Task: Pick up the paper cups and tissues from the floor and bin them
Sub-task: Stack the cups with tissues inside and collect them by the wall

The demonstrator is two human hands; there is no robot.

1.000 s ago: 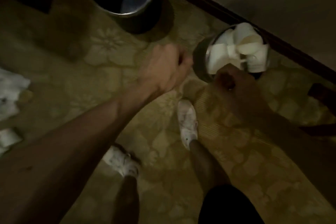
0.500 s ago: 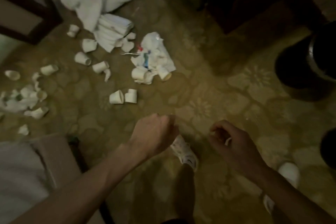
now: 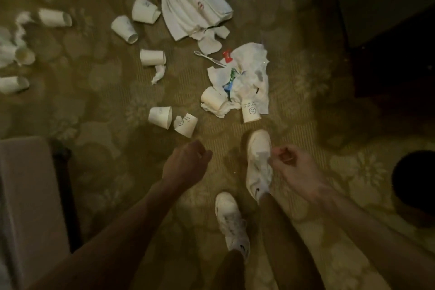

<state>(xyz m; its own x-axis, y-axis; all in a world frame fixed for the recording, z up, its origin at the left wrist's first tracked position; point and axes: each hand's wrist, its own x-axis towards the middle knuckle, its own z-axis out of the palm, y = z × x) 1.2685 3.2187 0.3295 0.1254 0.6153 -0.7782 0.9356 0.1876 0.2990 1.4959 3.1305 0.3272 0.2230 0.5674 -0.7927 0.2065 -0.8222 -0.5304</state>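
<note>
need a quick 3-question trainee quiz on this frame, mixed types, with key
1. True or false: the left hand holds a paper cup.
2. What lies on the carpet just beside the crumpled tissue pile? A) toothbrush B) spoon C) phone
3. How many paper cups lie side by side directly ahead of the left hand?

Key: 1 false; 2 A; 3 two.
</note>
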